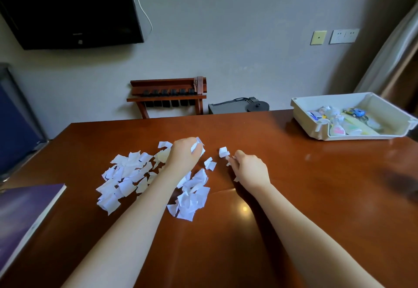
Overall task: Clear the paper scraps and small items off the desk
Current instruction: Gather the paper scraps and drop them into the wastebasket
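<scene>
Two bare arms [140, 215] reach over the brown desk [294, 197]. The left hand [184, 154] has its fingers curled round a bunch of paper [197, 147]. The right hand [250, 167] pinches one tiny bit with its fingertips [233, 158]. Most paper scraps [126, 181] lie in a big pile mid-desk, nearer the left edge. One loose scrap [224, 152] sits between the hands. A white tray [300, 109] holding a toy car [357, 112] sits at the far right corner. A purple book [22, 210] lies at the near left edge.

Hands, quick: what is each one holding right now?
Left hand: grips a bunch of crumpled white paper scraps.
Right hand: pinches one small white paper scrap.
</scene>
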A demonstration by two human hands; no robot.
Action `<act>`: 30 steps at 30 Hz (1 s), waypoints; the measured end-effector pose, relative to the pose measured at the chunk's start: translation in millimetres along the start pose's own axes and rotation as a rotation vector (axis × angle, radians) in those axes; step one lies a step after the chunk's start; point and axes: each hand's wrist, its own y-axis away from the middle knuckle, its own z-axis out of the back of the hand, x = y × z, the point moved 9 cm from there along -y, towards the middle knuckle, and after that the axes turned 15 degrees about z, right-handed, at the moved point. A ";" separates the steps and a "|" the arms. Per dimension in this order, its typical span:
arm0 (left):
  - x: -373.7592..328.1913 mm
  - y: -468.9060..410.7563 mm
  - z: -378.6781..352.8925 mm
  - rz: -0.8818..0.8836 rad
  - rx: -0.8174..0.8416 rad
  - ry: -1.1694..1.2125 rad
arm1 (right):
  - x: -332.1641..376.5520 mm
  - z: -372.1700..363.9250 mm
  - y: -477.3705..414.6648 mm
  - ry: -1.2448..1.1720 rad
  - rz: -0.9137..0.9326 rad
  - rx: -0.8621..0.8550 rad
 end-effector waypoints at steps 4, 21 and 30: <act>-15.0 5.9 27.2 -0.035 -0.093 0.087 | -8.7 19.6 0.6 -0.172 -0.060 -0.118; -53.2 111.9 58.0 -0.168 -0.080 0.597 | 13.1 144.5 88.1 -0.580 0.029 -0.607; -95.7 181.7 52.8 -0.272 -0.019 0.795 | -1.8 185.9 167.8 -0.580 0.001 -0.764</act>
